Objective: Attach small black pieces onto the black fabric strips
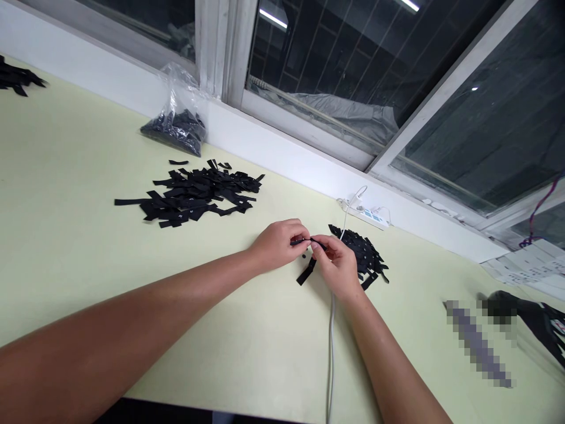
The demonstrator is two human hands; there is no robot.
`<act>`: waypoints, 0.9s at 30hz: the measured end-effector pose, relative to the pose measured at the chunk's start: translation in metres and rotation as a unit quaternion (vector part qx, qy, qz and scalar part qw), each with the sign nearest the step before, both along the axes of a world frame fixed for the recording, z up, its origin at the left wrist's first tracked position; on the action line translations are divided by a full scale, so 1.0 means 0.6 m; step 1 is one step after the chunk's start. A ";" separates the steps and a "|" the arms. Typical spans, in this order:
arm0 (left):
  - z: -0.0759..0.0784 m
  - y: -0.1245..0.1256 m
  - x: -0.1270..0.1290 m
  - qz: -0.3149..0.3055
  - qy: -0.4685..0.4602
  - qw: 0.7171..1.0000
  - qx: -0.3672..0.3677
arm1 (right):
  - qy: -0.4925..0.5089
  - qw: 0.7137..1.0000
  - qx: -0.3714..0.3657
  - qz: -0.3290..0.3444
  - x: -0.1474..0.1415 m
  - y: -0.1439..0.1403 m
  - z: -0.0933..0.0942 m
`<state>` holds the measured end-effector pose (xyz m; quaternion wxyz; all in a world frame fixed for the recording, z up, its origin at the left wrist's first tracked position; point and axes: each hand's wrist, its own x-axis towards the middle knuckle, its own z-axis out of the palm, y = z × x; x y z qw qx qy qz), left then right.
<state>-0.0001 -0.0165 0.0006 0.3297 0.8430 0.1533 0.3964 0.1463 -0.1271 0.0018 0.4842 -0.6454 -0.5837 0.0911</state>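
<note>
Two label heaps (194, 194) on pale-green table (66, 194)

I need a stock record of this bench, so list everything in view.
fabric strip: one, black, held between both hands
near pile of strips: one, black, behind the right hand
large pile of strips: one, black, mid table
plastic bag: one, clear with black pieces, against the sill
far pile: one, black, left edge
power strip: one, white, by the sill
cable: one, white, across the table
table: one, pale yellow-green
left hand: pinching the strip
right hand: pinching the strip
</note>
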 end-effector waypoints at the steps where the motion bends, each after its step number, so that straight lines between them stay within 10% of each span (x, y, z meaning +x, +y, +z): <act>1: -0.001 0.000 0.001 0.001 -0.001 1.000 -0.001 | -0.008 1.000 0.001 -0.001 0.000 0.000 0.001; 17: -0.005 -0.006 0.007 -0.048 -0.014 0.987 -0.153 | 0.197 0.980 -0.019 -0.025 -0.004 0.012 0.000; 27: -0.008 -0.008 0.010 -0.057 -0.010 0.984 -0.171 | 0.150 0.988 -0.014 -0.041 -0.007 0.008 0.001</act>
